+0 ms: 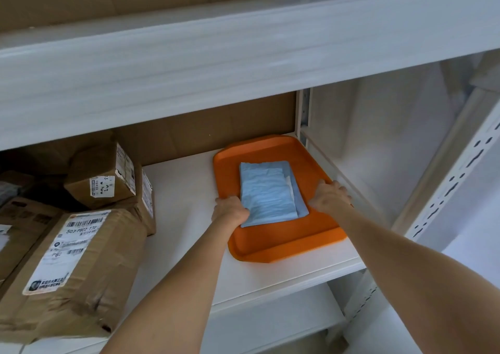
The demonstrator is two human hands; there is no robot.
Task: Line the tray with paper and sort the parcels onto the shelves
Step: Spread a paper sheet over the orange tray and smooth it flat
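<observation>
Noted nearest the lens: two bare forearms reaching onto the white shelf (184, 218). Found the left hand (230, 209) curled over the left rim of the orange tray (270, 242), knuckles touching the near corner of the folded blue paper (270, 191). Found the right hand (330, 195) gripping the right rim likewise. Recorded the tray flat on the shelf, right of centre, with the paper folded in its middle and not yet spread as a lining. Judged as step in hand: seating the tray. Recommend sliding it level and square with even grips, clear of the right-hand upright, then unfolding the paper to cover the base up to the rims. Logged to the left, well apart from the tray: a large taped parcel (75, 267) and a smaller labelled box (102, 175) behind it. Beyond: cardboard backing (203, 129); above, the upper shelf beam (243, 56).
</observation>
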